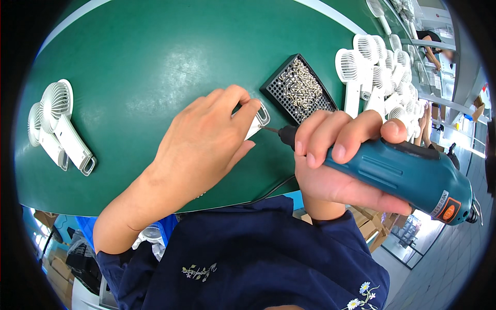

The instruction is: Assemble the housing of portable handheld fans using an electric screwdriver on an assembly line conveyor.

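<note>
My left hand (201, 137) is closed around a white plastic part (254, 128) with a looped end, which looks like a handheld fan's handle. Most of that part is hidden beneath the palm and fingers. In my right hand (336, 150) lies a teal electric screwdriver (403, 170), gripped with the fingers over its body. Its thin bit (269, 129) points left and reaches the white part beside the loop. Whether the bit sits in a screw is too small to tell.
Just beyond my right hand, a black perforated tray (279, 92) holds many small screws (301, 85). White handheld fans (350, 67) are heaped at the right; a few more fans (54, 106) lie at the left. A black cord (274, 189) crosses the green table (129, 57) near its front edge.
</note>
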Demonstrator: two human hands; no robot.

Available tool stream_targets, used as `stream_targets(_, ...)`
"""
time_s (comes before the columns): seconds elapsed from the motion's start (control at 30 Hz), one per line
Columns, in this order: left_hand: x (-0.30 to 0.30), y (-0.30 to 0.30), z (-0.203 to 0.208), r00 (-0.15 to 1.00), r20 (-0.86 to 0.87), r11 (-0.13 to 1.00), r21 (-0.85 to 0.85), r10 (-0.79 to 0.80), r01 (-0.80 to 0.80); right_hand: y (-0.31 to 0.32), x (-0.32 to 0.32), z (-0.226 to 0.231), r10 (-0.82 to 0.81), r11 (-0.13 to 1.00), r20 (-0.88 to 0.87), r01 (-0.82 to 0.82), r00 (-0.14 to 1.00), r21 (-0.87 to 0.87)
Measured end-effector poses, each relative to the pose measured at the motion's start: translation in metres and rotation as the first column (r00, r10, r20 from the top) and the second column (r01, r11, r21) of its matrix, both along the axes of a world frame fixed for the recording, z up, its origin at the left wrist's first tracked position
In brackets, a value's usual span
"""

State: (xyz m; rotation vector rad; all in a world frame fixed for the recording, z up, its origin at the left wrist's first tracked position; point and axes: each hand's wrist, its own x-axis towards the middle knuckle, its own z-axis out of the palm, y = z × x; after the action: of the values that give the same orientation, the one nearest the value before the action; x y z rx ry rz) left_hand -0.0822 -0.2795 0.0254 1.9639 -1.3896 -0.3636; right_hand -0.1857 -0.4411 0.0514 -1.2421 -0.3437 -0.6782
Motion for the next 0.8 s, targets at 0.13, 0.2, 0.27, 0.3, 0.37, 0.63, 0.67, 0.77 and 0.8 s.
stream_targets(0.13, 0.0, -0.001, 0.001, 1.0, -0.003, 1.0, 0.003, -0.003, 0.003, 0.0, -0.002, 0.0, -0.008, 1.0, -0.008, 0.008, 1.0, 0.01)
stream_targets(0.2, 0.0, -0.001, 0.001, 1.0, 0.001, 1.0, -0.005, -0.003, 0.003, 0.0, -0.001, -0.001, -0.013, 1.0, -0.011, 0.013, 1.0, 0.022)
stream_targets(0.27, 0.0, 0.0, 0.001, 1.0, 0.0, 1.0, 0.006, -0.004, 0.004, 0.001, 0.001, -0.002, -0.012, 0.999, 0.0, 0.012, 1.0, 0.034)
stream_targets(0.3, 0.0, -0.001, 0.002, 1.0, -0.002, 1.0, 0.013, -0.007, 0.007, 0.001, 0.003, -0.003, -0.014, 0.999, 0.0, 0.014, 1.0, 0.033)
stream_targets(0.37, -0.002, -0.002, 0.001, 1.0, 0.002, 1.0, -0.006, -0.007, 0.007, 0.001, 0.005, -0.005, 0.015, 1.0, 0.001, -0.015, 1.0, -0.008)
stream_targets(0.63, -0.007, -0.003, 0.002, 1.0, 0.003, 1.0, 0.001, -0.007, 0.007, -0.002, 0.005, -0.009, 0.034, 0.999, -0.04, -0.036, 0.999, -0.033)
stream_targets(0.67, -0.007, -0.003, 0.001, 1.0, -0.006, 1.0, 0.009, -0.003, 0.003, -0.001, 0.006, -0.011, 0.026, 1.0, -0.031, -0.027, 0.999, -0.011)
stream_targets(0.77, -0.002, -0.003, -0.001, 1.0, -0.006, 1.0, -0.005, -0.009, 0.009, -0.001, 0.01, -0.012, 0.024, 1.0, -0.019, -0.024, 1.0, -0.006)
stream_targets(0.8, -0.002, -0.002, 0.0, 1.0, 0.004, 1.0, -0.007, -0.009, 0.009, -0.002, 0.009, -0.013, 0.04, 0.999, -0.014, -0.04, 0.999, -0.002)
